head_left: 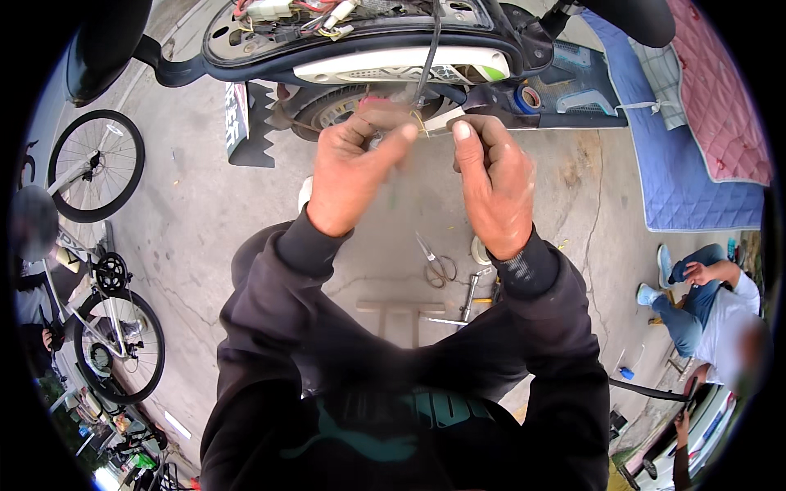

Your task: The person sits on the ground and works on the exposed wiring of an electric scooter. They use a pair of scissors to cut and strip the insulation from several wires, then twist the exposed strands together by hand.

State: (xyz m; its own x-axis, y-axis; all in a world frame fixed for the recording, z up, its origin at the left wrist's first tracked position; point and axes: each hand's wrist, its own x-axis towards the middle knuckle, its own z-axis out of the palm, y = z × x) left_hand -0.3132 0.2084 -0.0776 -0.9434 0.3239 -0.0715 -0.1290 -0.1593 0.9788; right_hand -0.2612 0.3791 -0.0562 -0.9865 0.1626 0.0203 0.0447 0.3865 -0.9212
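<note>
In front of the scooter (401, 65), both my hands are raised close together. My right hand (499, 180) pinches a short whitish strip (444, 123) between thumb and fingers; its exact kind is unclear. My left hand (352, 164), its fingers blurred by motion, is closed with the fingertips by the strip's other end. Thin yellowish wires (420, 123) show at those fingertips, but I cannot make out what they grip. Down from the scooter's opened front comes a black cable (431, 53), reaching the space between my hands.
Loose wires and connectors (286, 16) fill the opened front. Blue tape (528, 99) lies on the footboard. Scissors (434, 262) and a socket wrench (471, 296) lie on the ground below my hands. A bicycle (115, 270) stands left; a seated person (708, 303) is at right, below a quilted cover (696, 192).
</note>
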